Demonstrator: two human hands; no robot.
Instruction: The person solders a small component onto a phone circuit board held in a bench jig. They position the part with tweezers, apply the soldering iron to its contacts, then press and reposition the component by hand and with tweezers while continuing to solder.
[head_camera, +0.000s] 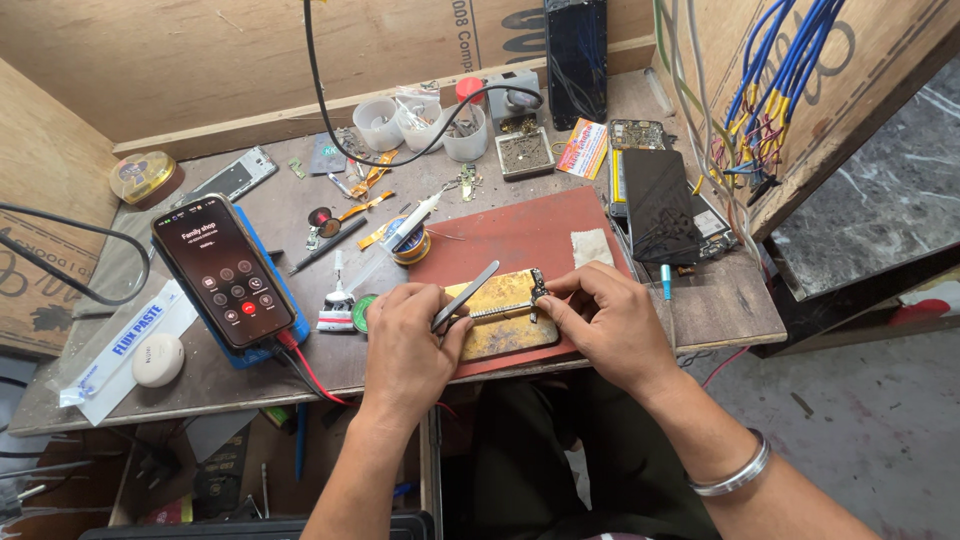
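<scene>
My left hand (408, 340) grips a pair of metal tweezers (466, 295) that point up and to the right over a worn yellow board holder (505, 325). A thin metal clamp bar runs across the holder to a small dark part (539, 287). My right hand (608, 320) pinches that part at the holder's right end. The holder lies on a red mat (520, 235) at the front of the wooden bench. A metal bangle sits on my right wrist.
A lit smartphone (226, 272) leans on a blue stand at the left, with red and black leads below it. A solder spool (409, 244), plastic cups (424, 125), a black phone (659, 205), blue wire bundles (775, 90) and small parts crowd the bench.
</scene>
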